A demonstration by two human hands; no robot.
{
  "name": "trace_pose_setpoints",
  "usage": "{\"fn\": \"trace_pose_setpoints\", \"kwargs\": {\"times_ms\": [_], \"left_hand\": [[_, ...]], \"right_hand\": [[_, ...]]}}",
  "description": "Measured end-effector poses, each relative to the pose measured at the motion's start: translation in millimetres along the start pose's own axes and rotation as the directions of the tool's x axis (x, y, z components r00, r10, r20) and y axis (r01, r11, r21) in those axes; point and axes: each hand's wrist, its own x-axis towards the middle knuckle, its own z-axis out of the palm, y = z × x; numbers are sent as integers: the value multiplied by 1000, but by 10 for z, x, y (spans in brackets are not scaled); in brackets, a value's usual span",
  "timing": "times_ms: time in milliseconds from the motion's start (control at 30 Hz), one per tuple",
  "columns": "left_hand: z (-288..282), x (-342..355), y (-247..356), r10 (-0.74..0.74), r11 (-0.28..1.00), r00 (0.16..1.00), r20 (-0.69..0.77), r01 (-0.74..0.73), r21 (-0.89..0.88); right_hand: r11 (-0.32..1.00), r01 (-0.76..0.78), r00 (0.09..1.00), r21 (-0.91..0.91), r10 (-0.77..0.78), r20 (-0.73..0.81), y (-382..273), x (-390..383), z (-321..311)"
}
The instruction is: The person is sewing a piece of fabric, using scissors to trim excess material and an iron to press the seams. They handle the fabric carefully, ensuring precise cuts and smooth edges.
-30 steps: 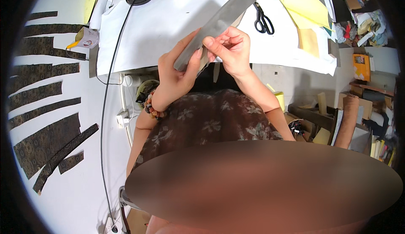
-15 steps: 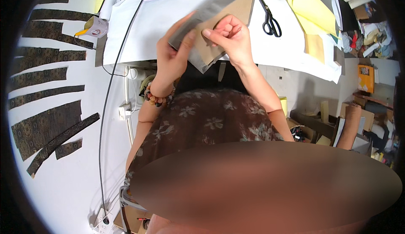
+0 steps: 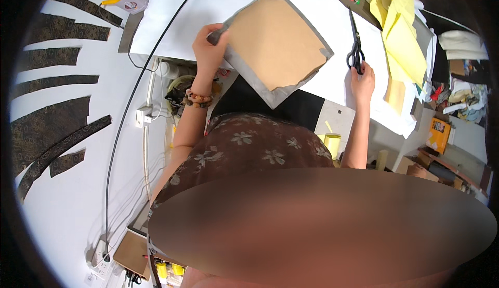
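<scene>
Our left hand point(image 3: 210, 51) is clamped on the left corner of a tan panel point(image 3: 275, 44) with a grey border, thumb laid over the edge. The panel sits above the white paper point(image 3: 176, 23) spread on the tabletop point(image 3: 130, 37), its lowest corner jutting past the paper's near edge. Our right hand point(image 3: 363, 84) has its fingertips at the handles of the black scissors point(image 3: 357, 46), touching them; we cannot tell if they have closed. The scissors lie right of the panel, blades pointing away from us, with yellow sheets point(image 3: 403, 44) farther right
</scene>
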Motion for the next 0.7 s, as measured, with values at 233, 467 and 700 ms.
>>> {"fn": "trace_pose_setpoints", "kwargs": {"times_ms": [233, 467, 700], "left_hand": [[57, 104, 147, 419, 783, 906, -50, -333, 526], [142, 265, -62, 376, 765, 926, 36, -332, 552], [78, 188, -28, 433, 756, 901, 35, -384, 530]], "right_hand": [[973, -128, 936, -193, 183, 302, -312, 472, -223], [702, -435, 881, 564, 203, 428, -361, 473, -357], [494, -561, 690, 664, -164, 705, -1504, 26, -477]]}}
